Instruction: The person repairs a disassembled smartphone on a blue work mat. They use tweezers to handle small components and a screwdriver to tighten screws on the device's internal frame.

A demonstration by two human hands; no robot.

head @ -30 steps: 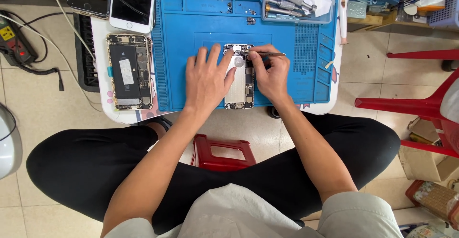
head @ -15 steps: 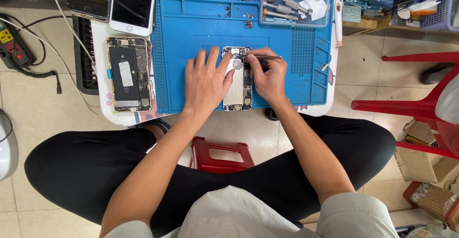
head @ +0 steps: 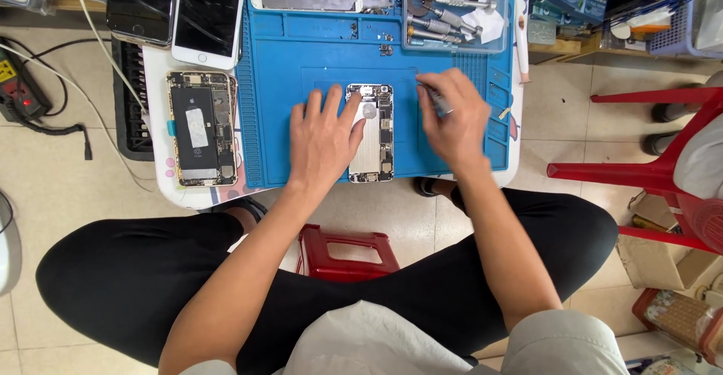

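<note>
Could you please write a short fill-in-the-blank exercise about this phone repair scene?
1. The left hand rests on the opened silver phone body, which lies on a ____ rubber work mat.
2. The right hand holds a thin metal ____.
3. A second opened phone with a black battery lies to the ____ of the mat.

Missing words: blue; tool; left

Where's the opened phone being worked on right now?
Head view: the opened phone lies mid blue mat, the left hand resting on its left edge, the right hand just right.
</note>
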